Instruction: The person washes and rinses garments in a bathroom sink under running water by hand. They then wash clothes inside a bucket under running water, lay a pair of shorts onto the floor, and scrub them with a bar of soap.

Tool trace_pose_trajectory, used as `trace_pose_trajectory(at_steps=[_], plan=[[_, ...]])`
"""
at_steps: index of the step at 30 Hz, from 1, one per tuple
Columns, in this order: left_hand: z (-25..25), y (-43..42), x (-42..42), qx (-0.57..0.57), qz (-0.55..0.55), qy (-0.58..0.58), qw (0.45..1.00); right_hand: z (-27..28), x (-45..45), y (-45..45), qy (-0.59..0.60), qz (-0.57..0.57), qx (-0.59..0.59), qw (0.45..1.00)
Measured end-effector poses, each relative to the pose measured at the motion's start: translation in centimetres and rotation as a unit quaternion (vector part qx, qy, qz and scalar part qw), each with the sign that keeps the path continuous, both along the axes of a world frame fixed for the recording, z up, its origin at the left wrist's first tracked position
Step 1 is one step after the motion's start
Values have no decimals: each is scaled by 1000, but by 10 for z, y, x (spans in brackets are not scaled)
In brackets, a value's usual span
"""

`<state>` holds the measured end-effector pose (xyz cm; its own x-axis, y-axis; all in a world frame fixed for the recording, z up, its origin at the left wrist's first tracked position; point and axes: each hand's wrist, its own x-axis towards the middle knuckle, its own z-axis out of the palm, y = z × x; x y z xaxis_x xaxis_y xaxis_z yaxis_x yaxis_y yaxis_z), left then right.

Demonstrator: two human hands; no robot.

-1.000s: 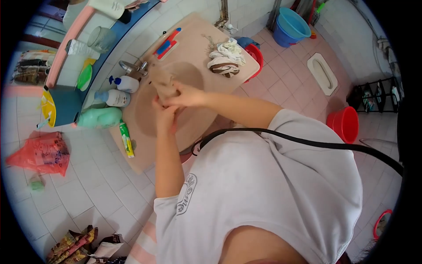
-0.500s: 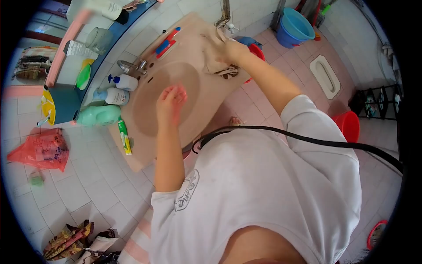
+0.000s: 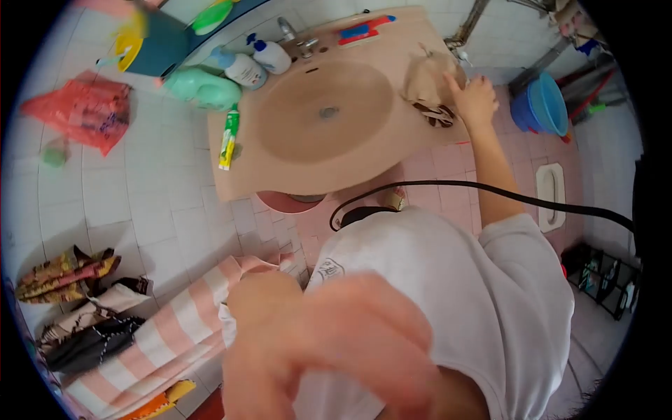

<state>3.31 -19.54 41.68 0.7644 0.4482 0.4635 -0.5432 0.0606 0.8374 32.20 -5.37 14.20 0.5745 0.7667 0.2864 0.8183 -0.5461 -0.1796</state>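
Note:
My right hand [image 3: 477, 101] is open, its fingers apart, at the right end of the sink counter. Beside it lies a crumpled beige cloth [image 3: 428, 80] with a brown-and-white patterned edge; whether the thumb touches it I cannot tell. My left hand [image 3: 350, 336] is raised close to the camera in front of my chest. It is large and blurred, so its fingers and anything in them are unclear. The beige washbasin [image 3: 294, 133] has a metal tap [image 3: 302, 43] at its back.
Left of the basin stand pump bottles [image 3: 269, 56], a green bottle [image 3: 203, 89] and a toothpaste tube [image 3: 229, 138]. A red-and-blue brush [image 3: 364, 31] lies at the back. Blue buckets [image 3: 539, 105] stand on the floor at right. A black cable [image 3: 448, 183] crosses my body.
My left hand has moved from over the basin up towards the camera. My right hand has come off the cloth with its fingers spread. The view has shifted, showing more of the left wall.

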Motion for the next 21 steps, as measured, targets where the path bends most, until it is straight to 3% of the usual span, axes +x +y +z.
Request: trace_pose_trajectory(at_steps=[1, 3, 6, 12, 14, 16, 20, 21], plan=[[1, -5, 0, -7, -26, -11, 1000, 0, 1, -8, 0, 7, 4, 1000], [2, -18, -3, -13, -32, -30, 999, 0, 1, -37, 19, 133, 212, 968], [1, -41, -13, -6, 16, -52, 999, -16, 2, -84, 84, 223, 267, 934], [-2, -100, -45, 29, 143, -96, 985, -78, -15, -179, 175, 224, 150, 947], [-4, -119, -56, 44, 174, -104, 978, -104, -14, -205, 256, 172, 91, 947], [-5, -135, -66, 65, 201, -109, 971, -58, -45, -223, 277, 205, 74, 936], [-9, -151, -93, 141, 306, -117, 934, -57, -40, -254, 240, 266, 83, 930], [-9, -155, -99, 177, 386, -114, 898, -43, -37, -259, 369, 236, 107, 893]])
